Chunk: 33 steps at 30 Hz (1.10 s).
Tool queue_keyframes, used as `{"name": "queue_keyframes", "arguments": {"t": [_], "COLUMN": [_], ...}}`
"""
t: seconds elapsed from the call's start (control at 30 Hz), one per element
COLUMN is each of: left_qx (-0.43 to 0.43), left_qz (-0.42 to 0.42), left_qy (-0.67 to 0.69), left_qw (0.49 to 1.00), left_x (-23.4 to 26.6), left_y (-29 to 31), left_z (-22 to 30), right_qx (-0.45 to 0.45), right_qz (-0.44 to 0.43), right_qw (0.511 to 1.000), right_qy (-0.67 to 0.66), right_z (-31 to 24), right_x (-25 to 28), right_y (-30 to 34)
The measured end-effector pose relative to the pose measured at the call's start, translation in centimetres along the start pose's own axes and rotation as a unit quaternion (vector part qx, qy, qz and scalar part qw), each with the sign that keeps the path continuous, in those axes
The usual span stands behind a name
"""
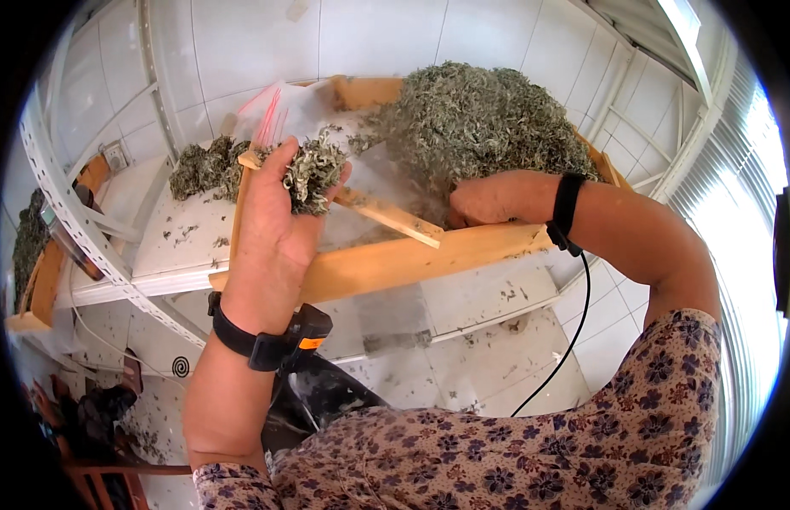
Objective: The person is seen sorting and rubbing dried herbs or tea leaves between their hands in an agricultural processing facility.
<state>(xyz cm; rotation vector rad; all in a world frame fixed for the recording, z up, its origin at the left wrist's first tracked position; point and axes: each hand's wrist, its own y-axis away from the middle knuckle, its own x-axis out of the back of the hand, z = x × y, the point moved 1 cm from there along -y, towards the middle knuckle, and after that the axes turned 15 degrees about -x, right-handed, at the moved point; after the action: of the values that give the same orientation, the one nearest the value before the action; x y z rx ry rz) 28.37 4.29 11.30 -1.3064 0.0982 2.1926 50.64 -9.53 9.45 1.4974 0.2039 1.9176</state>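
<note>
A clump of dry, curled grey-green leaves (315,174) rests in my left hand (274,223), palm up, with the fingers cupped round it. This hand is raised above the near left corner of a wooden-sided tray (369,270). At the tray's right, my right hand (480,201) reaches down to the foot of a big heap of the same dried leaves (497,119). Its fingers curl downward, and their tips are hidden by the heap and the tray's near side. Between the hands, a thin wooden strip (395,219) slants across the tray.
A smaller pile of dried leaves (204,170) lies on the white shelf (178,229) at left. A clear plastic bag (263,110) with red lines stands behind my left hand. A perforated white post (76,191) rises at left. A black cable (574,340) hangs from my right wrist.
</note>
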Motion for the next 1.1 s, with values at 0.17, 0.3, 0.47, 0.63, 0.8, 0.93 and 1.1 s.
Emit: {"name": "queue_keyframes", "arguments": {"t": [0.17,0.3,0.47,0.63,0.8,0.93,1.1], "left_qx": [0.004,0.008,0.028,0.030,0.036,0.056,0.057], "left_qz": [0.013,0.010,0.018,0.021,-0.007,-0.021,-0.044], "left_qy": [-0.004,-0.003,0.000,-0.024,-0.031,-0.040,-0.030], "left_qw": [1.000,1.000,0.999,0.999,0.999,0.997,0.997], "left_x": [-0.2,-0.4,-0.5,-1.8,-2.9,-4.4,-4.4], "left_y": [0.3,0.4,0.0,0.3,-0.8,-0.6,-1.3], "left_z": [0.0,-0.1,-0.4,-1.2,-1.9,-2.4,-3.3], "right_qx": [-0.037,0.002,0.017,0.049,0.098,0.162,0.227], "right_qz": [-0.092,-0.104,-0.094,0.110,0.184,0.189,0.157], "right_qw": [0.995,0.989,0.941,0.841,0.726,0.638,0.582], "right_qy": [-0.032,-0.108,-0.324,-0.528,-0.655,-0.729,-0.765], "right_z": [-0.7,-1.0,-0.2,1.9,1.5,-0.3,-2.6], "right_x": [1.4,2.0,4.0,7.6,10.6,11.8,12.2], "right_y": [1.2,2.7,4.5,5.2,5.2,4.6,4.0]}}
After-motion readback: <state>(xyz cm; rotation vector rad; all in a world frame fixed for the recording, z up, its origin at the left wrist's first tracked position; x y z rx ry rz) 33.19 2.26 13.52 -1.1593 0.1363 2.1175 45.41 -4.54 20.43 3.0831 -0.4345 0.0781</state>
